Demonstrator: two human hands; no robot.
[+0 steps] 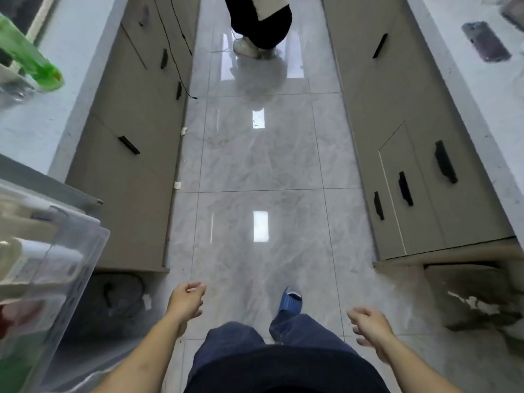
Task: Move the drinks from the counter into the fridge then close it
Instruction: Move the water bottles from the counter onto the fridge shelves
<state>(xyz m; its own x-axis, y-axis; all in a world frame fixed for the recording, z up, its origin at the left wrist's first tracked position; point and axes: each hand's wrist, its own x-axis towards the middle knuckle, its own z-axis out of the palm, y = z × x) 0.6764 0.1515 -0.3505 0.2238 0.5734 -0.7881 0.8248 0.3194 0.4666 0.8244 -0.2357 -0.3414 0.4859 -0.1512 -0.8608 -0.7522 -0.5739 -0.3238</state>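
Both our hands were empty here. The left hand (185, 300) hung low with fingers loosely curled around nothing, and the right hand (370, 326) was the same, relaxed and apart from it. Between them were our jeans and one blue slipper (289, 302) on the glossy tiled floor (255, 165), which ran as a wide open lane straight ahead. Cabinet fronts edged that lane on both sides. The open fridge door (51, 265) with its clear shelf bins jutted in at our left, its corner just beside the left forearm. Further up on the left worktop (28, 131) lay a green bottle (31, 61), tilted and blurry, near the edge. The right worktop (499, 89) carried a dark phone (486, 42). Another person's legs (262, 24) stood at the far end of the aisle.
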